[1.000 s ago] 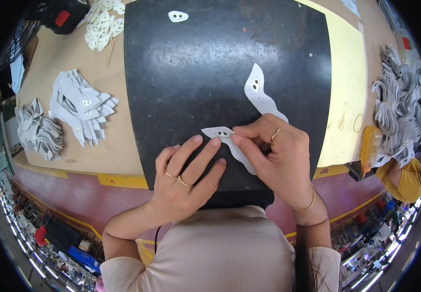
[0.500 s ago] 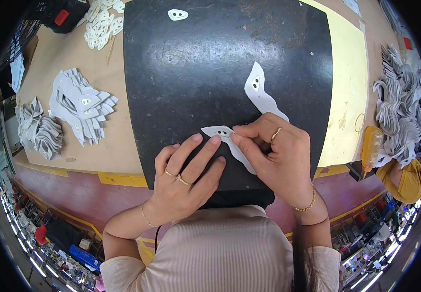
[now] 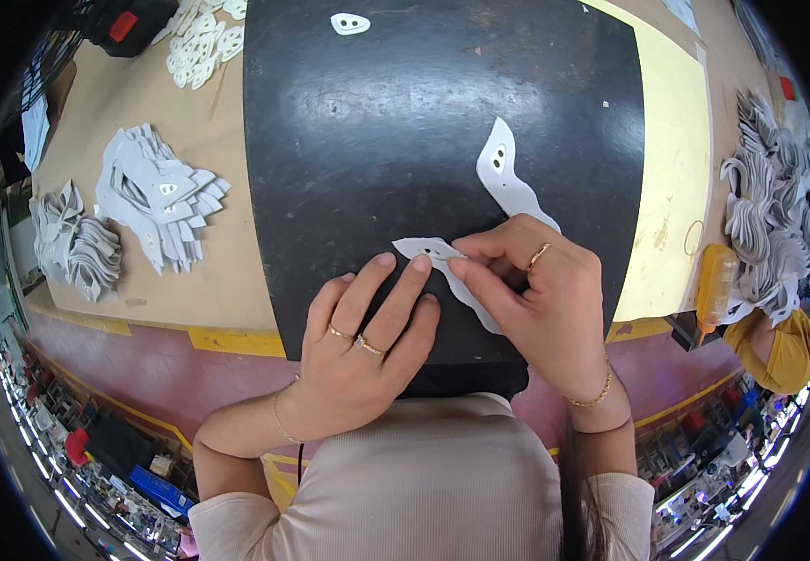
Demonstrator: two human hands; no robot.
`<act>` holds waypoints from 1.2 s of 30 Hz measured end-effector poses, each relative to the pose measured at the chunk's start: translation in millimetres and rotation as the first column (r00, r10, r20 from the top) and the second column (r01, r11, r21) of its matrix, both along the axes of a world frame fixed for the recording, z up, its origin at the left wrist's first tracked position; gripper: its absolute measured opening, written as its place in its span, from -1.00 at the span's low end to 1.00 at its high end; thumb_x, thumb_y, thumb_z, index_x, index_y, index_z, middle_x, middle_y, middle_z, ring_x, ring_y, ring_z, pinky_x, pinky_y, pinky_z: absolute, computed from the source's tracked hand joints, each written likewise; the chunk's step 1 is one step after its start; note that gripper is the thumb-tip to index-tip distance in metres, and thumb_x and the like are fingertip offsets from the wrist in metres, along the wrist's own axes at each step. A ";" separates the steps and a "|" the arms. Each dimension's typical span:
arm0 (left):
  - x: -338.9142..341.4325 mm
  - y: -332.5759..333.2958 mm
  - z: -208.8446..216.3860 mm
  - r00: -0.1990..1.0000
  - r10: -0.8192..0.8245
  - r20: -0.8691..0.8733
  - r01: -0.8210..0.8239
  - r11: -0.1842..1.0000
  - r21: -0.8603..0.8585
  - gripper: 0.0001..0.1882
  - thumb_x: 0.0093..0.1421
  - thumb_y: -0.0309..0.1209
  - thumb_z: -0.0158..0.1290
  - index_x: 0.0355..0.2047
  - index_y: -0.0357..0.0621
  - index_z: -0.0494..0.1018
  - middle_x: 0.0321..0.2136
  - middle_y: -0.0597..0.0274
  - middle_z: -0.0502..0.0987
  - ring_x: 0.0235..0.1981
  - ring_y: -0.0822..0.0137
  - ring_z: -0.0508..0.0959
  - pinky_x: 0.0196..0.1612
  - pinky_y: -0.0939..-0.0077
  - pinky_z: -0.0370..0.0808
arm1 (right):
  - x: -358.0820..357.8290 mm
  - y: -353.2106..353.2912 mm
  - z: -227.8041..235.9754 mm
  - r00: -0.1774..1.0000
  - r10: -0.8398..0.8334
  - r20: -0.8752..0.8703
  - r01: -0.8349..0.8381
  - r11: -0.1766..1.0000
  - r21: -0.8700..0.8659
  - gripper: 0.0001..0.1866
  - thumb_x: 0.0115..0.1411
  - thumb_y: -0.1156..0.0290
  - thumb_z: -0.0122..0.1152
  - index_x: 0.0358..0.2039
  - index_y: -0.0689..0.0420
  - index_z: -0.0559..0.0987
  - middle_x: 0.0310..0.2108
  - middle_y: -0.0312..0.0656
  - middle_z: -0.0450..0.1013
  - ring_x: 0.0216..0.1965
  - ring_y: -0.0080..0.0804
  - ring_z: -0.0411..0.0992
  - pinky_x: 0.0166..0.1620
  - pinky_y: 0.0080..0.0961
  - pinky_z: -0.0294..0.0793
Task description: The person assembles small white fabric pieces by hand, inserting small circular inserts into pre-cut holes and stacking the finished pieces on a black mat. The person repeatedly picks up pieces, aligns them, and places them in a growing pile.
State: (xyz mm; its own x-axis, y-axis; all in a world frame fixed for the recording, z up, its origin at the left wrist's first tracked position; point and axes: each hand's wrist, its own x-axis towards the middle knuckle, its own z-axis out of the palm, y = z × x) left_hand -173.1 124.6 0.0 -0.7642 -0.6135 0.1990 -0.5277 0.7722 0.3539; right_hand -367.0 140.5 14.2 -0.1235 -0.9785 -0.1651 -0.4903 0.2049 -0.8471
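A light grey, wavy cut piece lies on the black mat near its front edge, with a small white patch with two dark holes at its upper end. My left hand rests with its fingers spread, one fingertip pressing on the patch and partly covering it. Thumb and forefinger of my right hand pinch at the right end of the patch, by the piece's edge; exactly what is between the fingertips is hidden. Beyond my right hand lies a second grey piece bearing a similar patch.
One loose white patch lies at the mat's far left. More loose patches and stacked grey pieces are left of the black mat. At right are an amber bottle, grey bundles and a person's yellow sleeve.
My left hand has shifted slightly right, and its fingertip now covers part of the patch. My right hand keeps its pinch in nearly the same place. The whole view has shifted slightly.
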 end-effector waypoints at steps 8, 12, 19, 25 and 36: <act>-1.2 1.1 1.0 1.000 0.003 0.016 -0.003 1.000 -0.021 -0.83 0.05 -0.44 0.10 -0.30 -0.11 0.51 0.06 0.13 0.47 0.07 0.09 0.42 -0.08 0.29 0.41 | 1.0 -2.3 4.3 1.000 0.009 0.018 -0.010 0.998 0.055 -0.89 0.04 0.57 0.34 -0.39 0.25 0.59 -0.49 -0.21 0.50 -0.51 -0.48 0.51 -0.44 -0.61 0.48; -1.3 1.2 -1.6 1.000 -0.002 0.004 0.002 0.999 -0.038 -0.83 0.05 -0.43 0.09 -0.30 -0.11 0.51 0.06 0.12 0.47 0.07 0.09 0.42 -0.08 0.29 0.42 | 1.8 -2.0 5.5 0.999 -0.007 0.040 0.004 0.996 0.086 -0.91 0.08 0.55 0.27 -0.37 0.23 0.59 -0.46 -0.16 0.49 -0.48 -0.31 0.52 -0.41 -0.50 0.48; 0.2 1.8 -3.8 1.000 -0.009 0.011 0.009 0.998 -0.056 -0.83 0.07 -0.41 0.08 -0.29 -0.10 0.50 0.08 0.11 0.45 0.09 0.09 0.41 -0.07 0.27 0.42 | 4.1 -3.3 7.2 1.000 -0.011 0.010 0.009 0.992 0.127 -0.92 0.08 0.54 0.28 -0.38 0.22 0.58 -0.46 -0.16 0.49 -0.48 -0.31 0.53 -0.41 -0.49 0.49; 1.3 3.1 -4.8 1.000 -0.003 0.023 0.005 0.999 -0.050 -0.82 0.08 -0.40 0.07 -0.27 -0.06 0.51 0.09 0.15 0.44 0.09 0.12 0.40 -0.04 0.25 0.36 | 5.5 -3.4 6.0 1.000 -0.008 -0.005 0.008 0.993 0.119 -0.92 0.08 0.54 0.28 -0.38 0.21 0.57 -0.46 -0.17 0.48 -0.49 -0.30 0.52 -0.41 -0.48 0.49; -0.2 4.5 -11.2 0.999 -0.044 -0.033 0.042 0.998 -0.051 -0.85 0.08 -0.39 0.07 -0.31 -0.05 0.50 0.10 0.15 0.44 0.06 0.14 0.42 -0.06 0.31 0.36 | 5.2 -5.7 8.7 0.999 0.014 -0.040 -0.009 0.991 0.133 -0.92 0.08 0.51 0.29 -0.39 0.19 0.57 -0.45 -0.17 0.47 -0.50 -0.27 0.50 -0.42 -0.45 0.48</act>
State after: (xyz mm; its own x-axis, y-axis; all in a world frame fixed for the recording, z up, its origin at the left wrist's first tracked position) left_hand -173.3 129.0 -11.2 -0.7819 -0.5688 0.2551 -0.4821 0.8112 0.3311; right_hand -361.8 134.8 22.9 -0.1214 -0.9497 -0.2885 -0.5269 0.3080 -0.7921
